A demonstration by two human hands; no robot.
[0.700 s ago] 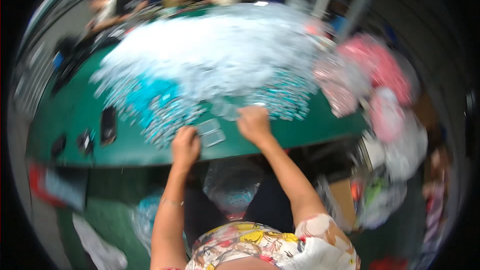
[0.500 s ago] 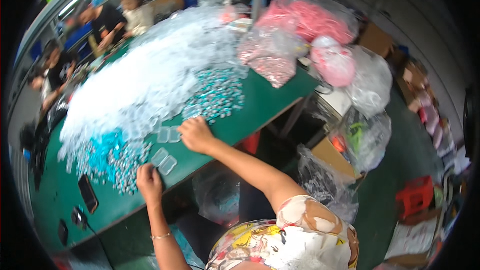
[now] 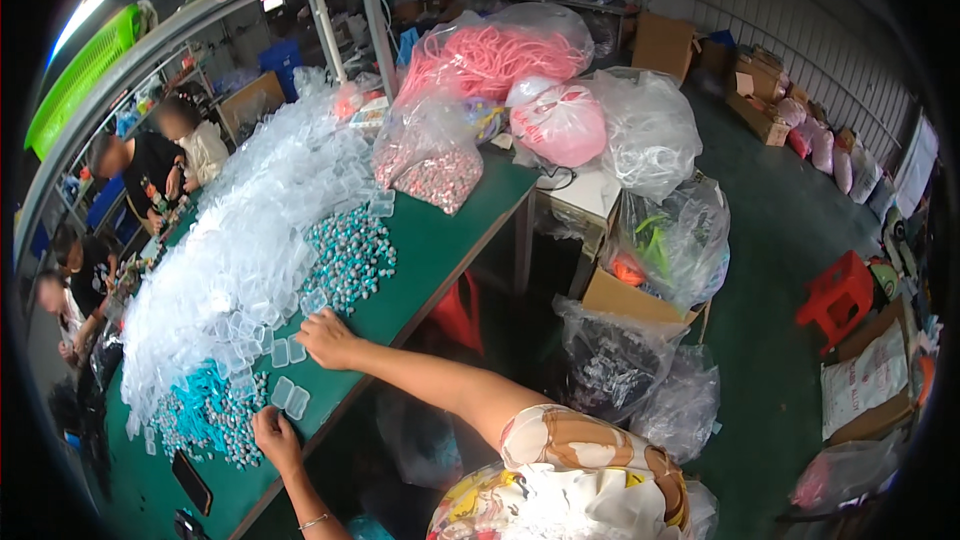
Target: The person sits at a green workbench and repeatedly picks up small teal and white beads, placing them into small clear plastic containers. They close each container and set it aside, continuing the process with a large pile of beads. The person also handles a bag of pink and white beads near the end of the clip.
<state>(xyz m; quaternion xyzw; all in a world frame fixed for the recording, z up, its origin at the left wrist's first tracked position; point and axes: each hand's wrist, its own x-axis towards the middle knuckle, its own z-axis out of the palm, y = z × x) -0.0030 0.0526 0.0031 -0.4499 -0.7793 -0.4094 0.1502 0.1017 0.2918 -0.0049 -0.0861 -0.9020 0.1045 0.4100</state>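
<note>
My left hand [image 3: 277, 437] is closed, fingers bent, at the right edge of a pile of small teal and grey pieces [image 3: 212, 410]. Anything held there is too small or hidden to make out. Just beyond it lies a clear plastic case [image 3: 290, 397], opened flat. My right hand [image 3: 328, 340] has its fingers drawn together below a second pile of teal and grey pieces [image 3: 350, 252]; what they pinch cannot be seen. Beside those fingers rests another clear case [image 3: 288, 350]. A large heap of clear plastic cases [image 3: 230, 240] spreads behind both piles.
The green table [image 3: 425, 270] also carries a bag of pinkish pieces [image 3: 435, 168] and a dark phone [image 3: 192, 483]. Bags of pink cord [image 3: 500, 58] and clear plastic [image 3: 645, 130] stand right. A red stool [image 3: 838, 300] is on the floor. Several people [image 3: 140, 175] work far left.
My view has turned, so the table and heap now sit further left and more floor shows at the right. Both hands stay close to the same cases and piles.
</note>
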